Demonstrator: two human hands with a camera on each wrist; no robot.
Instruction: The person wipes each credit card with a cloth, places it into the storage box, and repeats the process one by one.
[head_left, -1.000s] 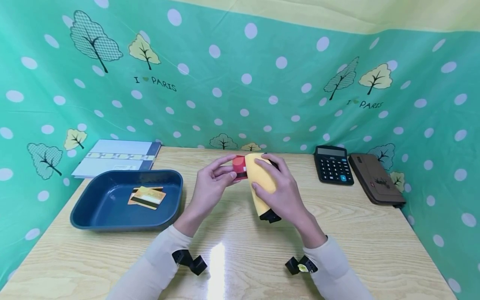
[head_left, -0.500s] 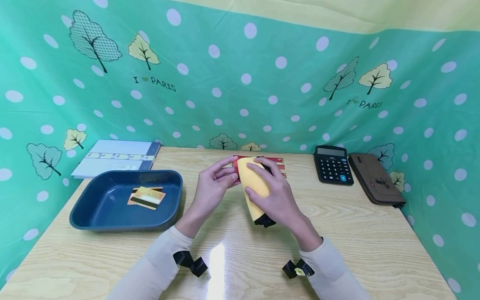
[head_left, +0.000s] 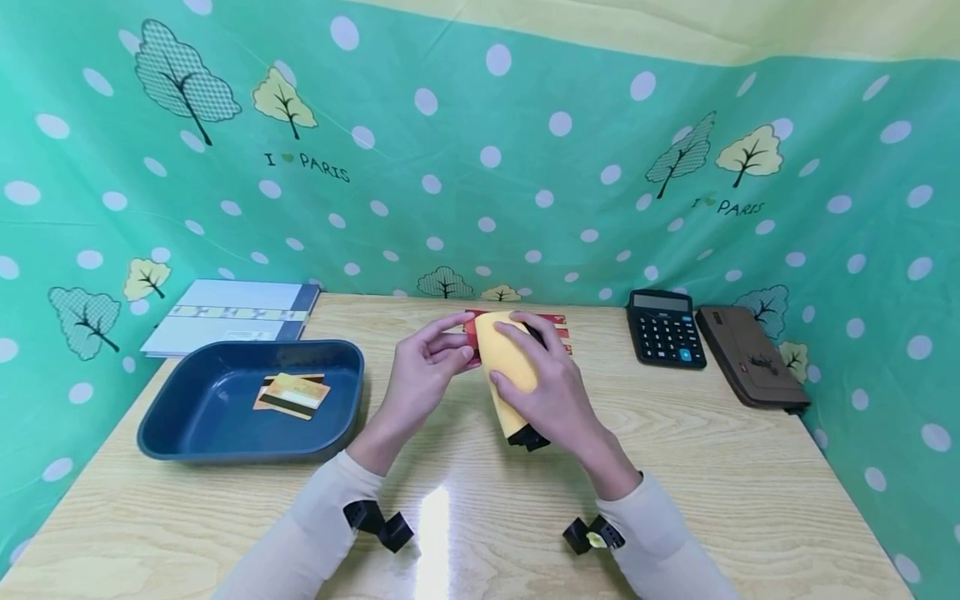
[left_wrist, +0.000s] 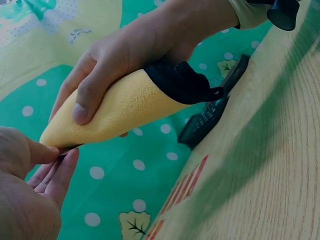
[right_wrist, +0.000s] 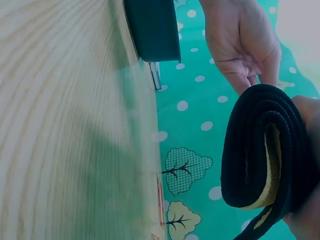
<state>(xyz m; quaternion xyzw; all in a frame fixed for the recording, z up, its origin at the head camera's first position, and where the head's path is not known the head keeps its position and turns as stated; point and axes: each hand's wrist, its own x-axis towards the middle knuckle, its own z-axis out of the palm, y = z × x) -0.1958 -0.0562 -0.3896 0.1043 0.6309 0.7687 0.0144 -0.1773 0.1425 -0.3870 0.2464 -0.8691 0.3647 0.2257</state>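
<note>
My left hand pinches a red card between thumb and fingers, mostly covered by the cloth in the head view. A yellow cloth with black edging, folded into a thick roll, is gripped by my right hand. The cloth's far end lies over the card, right at the left fingertips, as the left wrist view also shows. In the right wrist view, the black layered end of the roll faces the camera. Several red striped cards lie on the table just behind the hands.
On the left stands a dark blue tray with a few gold and orange cards in it. A pale blue folder lies behind it. At the back right are a black calculator and a brown zip case.
My right hand has moved the cloth slightly left and towards me, over the red card, which shows less now. The red cards behind have come into sight. Over the last half second little moves.
</note>
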